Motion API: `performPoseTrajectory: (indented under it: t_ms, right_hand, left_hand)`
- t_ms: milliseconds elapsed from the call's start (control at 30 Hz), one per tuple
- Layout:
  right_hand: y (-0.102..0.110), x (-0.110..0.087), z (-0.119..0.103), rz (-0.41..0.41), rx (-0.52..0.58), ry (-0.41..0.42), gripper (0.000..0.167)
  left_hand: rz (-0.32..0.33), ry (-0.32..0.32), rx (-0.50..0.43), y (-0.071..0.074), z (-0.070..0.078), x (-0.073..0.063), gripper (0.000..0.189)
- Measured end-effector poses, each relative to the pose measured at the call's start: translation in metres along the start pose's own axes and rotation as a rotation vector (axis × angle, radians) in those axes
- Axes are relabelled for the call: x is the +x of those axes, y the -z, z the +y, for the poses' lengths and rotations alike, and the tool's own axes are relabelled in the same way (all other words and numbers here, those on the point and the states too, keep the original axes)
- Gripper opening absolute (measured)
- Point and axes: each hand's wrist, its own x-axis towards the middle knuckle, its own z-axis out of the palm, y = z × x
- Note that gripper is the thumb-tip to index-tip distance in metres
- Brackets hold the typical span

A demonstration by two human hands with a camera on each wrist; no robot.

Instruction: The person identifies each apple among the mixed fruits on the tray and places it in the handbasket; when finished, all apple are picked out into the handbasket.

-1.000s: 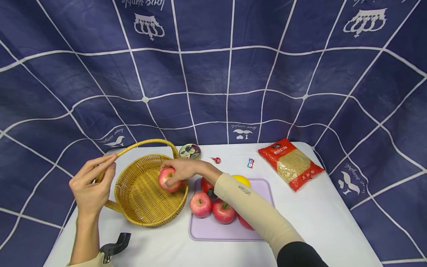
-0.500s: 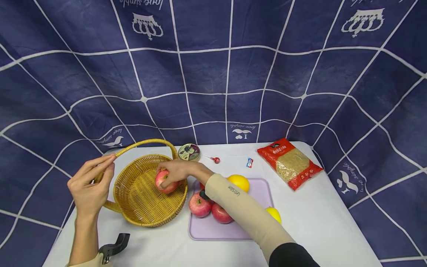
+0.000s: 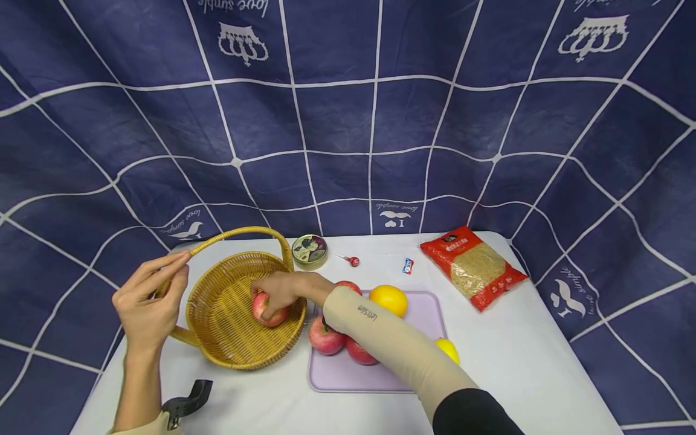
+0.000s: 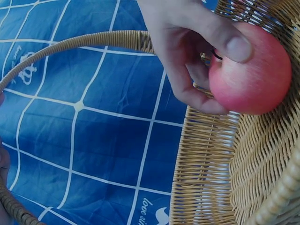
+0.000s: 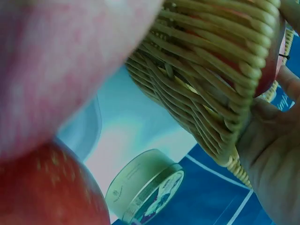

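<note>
In the head view my left hand [image 3: 149, 305] pinches the arched handle [image 3: 244, 229] of a wicker basket [image 3: 231, 329] at the table's left. Inside the basket, against its right side, my right hand [image 3: 283, 289] grips a pink-red apple [image 3: 266, 314] from above. The left wrist view shows this apple [image 4: 258, 70] close up, thumb on top and fingers beneath, over the woven wall. Seen from the right wrist, the basket's rim partly hides it. Right of the basket, a lilac tray [image 3: 337, 377] bears several more apples [image 3: 327, 335] and a yellow lemon [image 3: 388, 300], partly hidden by my right forearm.
A second yellow fruit [image 3: 447, 349] shows at the tray's right edge. Behind the basket and tray lie a round tin [image 3: 310, 252], a red lollipop [image 3: 354, 261] and a small wrapped candy [image 3: 408, 266]. A red bag of dry food [image 3: 478, 266] lies at the back right.
My right hand has moved slightly left and lower into the basket with the apple. As the forearm shifted left, the yellow fruits came into fuller view. My left hand stays on the handle.
</note>
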Motion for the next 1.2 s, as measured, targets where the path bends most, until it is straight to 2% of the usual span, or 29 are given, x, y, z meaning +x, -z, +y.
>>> performPoseTrajectory:
  t_ms: [233, 467, 600, 900, 1200]
  right_hand:
    - [-0.002, 0.002, -0.002, -0.023, -0.001, -0.008, 0.055]
    - [0.005, 0.001, -0.003, -0.056, -0.08, -0.025, 0.06]
    - [0.007, -0.001, -0.003, -0.059, -0.083, -0.045, 0.06]
    - [0.006, 0.001, -0.001, -0.026, 0.077, -0.125, 0.061]
    - [0.006, 0.013, -0.004, 0.009, 0.094, -0.144, 0.064]
  left_hand:
    - [0.0, -0.001, -0.007, 0.0, 0.0, 0.0, 0.01]
    - [-0.001, 0.0, -0.012, 0.0, 0.0, 0.0, 0.011]
    - [-0.001, -0.003, -0.004, 0.0, 0.0, 0.0, 0.011]
    - [-0.007, 0.0, 0.006, -0.001, 0.0, 0.0, 0.011]
    - [-0.003, 0.004, 0.004, -0.001, 0.0, 0.0, 0.011]
